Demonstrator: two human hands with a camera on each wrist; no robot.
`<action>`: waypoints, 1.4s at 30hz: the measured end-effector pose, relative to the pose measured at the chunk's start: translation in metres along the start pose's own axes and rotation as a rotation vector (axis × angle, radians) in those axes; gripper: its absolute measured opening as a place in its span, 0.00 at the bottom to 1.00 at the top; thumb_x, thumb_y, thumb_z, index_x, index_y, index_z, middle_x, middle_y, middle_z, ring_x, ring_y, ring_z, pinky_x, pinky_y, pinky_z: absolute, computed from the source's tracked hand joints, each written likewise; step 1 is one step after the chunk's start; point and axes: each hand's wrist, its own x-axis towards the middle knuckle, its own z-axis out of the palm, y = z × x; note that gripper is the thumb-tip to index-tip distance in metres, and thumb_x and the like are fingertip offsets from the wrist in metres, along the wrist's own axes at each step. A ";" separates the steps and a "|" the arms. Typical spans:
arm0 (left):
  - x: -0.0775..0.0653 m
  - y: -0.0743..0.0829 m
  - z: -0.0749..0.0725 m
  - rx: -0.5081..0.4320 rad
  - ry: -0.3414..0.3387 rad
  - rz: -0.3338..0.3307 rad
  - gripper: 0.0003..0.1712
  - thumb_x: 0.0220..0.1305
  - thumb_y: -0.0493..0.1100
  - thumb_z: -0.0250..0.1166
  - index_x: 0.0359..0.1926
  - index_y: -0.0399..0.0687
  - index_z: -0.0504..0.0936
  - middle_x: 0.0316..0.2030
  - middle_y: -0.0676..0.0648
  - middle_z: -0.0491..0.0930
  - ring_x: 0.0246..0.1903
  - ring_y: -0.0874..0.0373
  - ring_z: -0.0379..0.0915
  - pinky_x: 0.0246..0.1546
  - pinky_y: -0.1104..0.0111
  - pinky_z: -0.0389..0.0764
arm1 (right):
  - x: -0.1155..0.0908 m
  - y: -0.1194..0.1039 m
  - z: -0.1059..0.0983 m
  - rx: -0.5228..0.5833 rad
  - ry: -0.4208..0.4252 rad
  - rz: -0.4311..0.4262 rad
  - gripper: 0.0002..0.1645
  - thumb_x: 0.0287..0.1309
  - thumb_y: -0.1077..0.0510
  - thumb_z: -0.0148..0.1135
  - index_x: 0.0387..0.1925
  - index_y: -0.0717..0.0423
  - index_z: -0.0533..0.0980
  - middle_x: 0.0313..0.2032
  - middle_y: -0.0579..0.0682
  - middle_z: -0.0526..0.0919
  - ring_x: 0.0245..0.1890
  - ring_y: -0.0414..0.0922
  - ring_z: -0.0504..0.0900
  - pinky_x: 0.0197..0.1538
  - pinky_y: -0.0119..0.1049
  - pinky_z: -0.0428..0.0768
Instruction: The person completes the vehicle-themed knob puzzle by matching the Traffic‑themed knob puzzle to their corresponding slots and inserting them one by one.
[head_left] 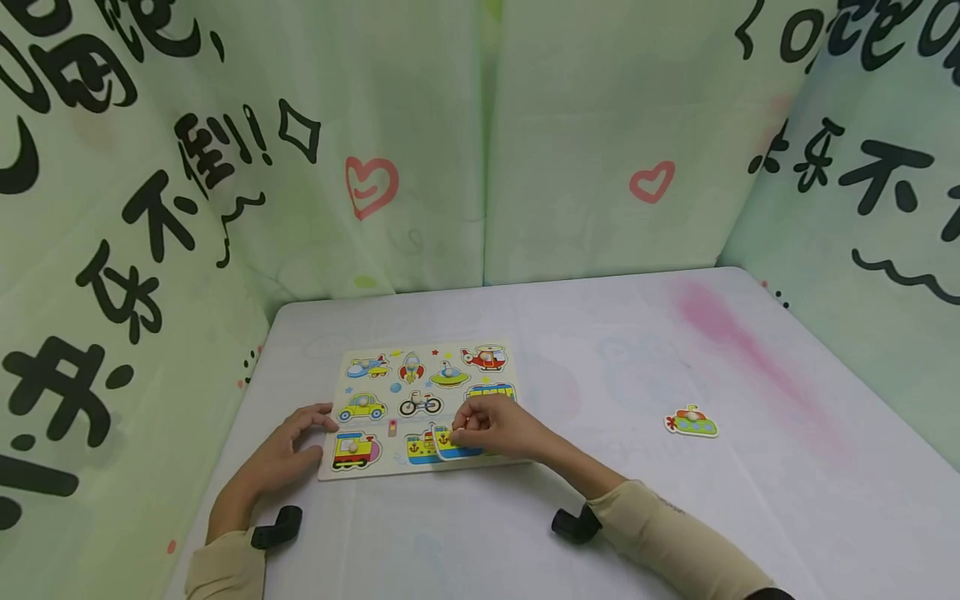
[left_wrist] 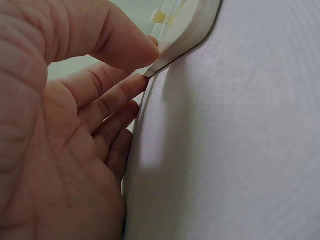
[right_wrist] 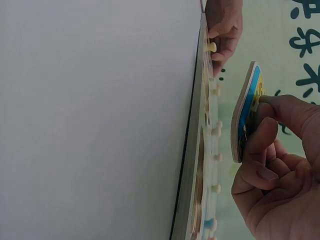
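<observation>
A wooden knob puzzle board with vehicle pictures lies on the table. My right hand pinches a blue and yellow ship puzzle piece by its face side, between thumb and fingers. In the right wrist view this ship piece is tilted and held apart from the board's surface. Part of the matching ship picture shows beside it; the rest is hidden. My left hand rests at the board's left edge, its fingertips touching the side and its fingers loosely extended.
A green submarine piece lies on the white table, well right of the board. Knobbed pieces such as a car and a train sit in the board. Printed curtains enclose the table's back and sides.
</observation>
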 end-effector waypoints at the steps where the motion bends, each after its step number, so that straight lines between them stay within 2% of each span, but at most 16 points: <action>1: 0.000 0.000 0.000 0.002 -0.002 -0.004 0.18 0.58 0.29 0.59 0.50 0.44 0.79 0.72 0.34 0.64 0.74 0.31 0.51 0.71 0.34 0.53 | 0.002 -0.001 0.002 -0.004 -0.004 -0.002 0.06 0.63 0.56 0.69 0.36 0.54 0.80 0.23 0.42 0.75 0.25 0.36 0.71 0.28 0.26 0.68; 11: -0.002 0.001 -0.001 0.000 -0.001 -0.009 0.18 0.59 0.29 0.60 0.50 0.45 0.79 0.72 0.34 0.64 0.74 0.32 0.51 0.71 0.34 0.53 | 0.016 -0.008 0.019 -0.042 -0.008 0.002 0.06 0.61 0.55 0.70 0.33 0.52 0.80 0.20 0.39 0.75 0.23 0.34 0.70 0.28 0.25 0.67; 24: -0.002 0.002 -0.001 -0.009 -0.004 0.000 0.18 0.58 0.29 0.59 0.50 0.44 0.79 0.72 0.34 0.64 0.74 0.31 0.52 0.71 0.34 0.53 | 0.029 -0.018 0.036 -0.118 0.027 0.104 0.08 0.57 0.55 0.72 0.28 0.51 0.81 0.18 0.40 0.74 0.20 0.35 0.70 0.26 0.27 0.67; 32: -0.001 0.001 -0.001 -0.011 -0.003 0.006 0.18 0.58 0.28 0.59 0.49 0.44 0.79 0.71 0.34 0.65 0.74 0.31 0.52 0.71 0.34 0.53 | 0.037 -0.021 0.041 -0.174 0.023 0.106 0.09 0.56 0.57 0.73 0.24 0.52 0.81 0.16 0.40 0.75 0.19 0.35 0.70 0.24 0.26 0.67; 42: -0.001 0.000 -0.001 -0.008 -0.005 0.001 0.18 0.58 0.29 0.59 0.49 0.44 0.79 0.72 0.34 0.65 0.73 0.31 0.52 0.71 0.33 0.53 | 0.039 -0.019 0.040 -0.216 0.020 0.123 0.09 0.57 0.58 0.72 0.24 0.53 0.81 0.17 0.42 0.76 0.19 0.36 0.71 0.23 0.26 0.67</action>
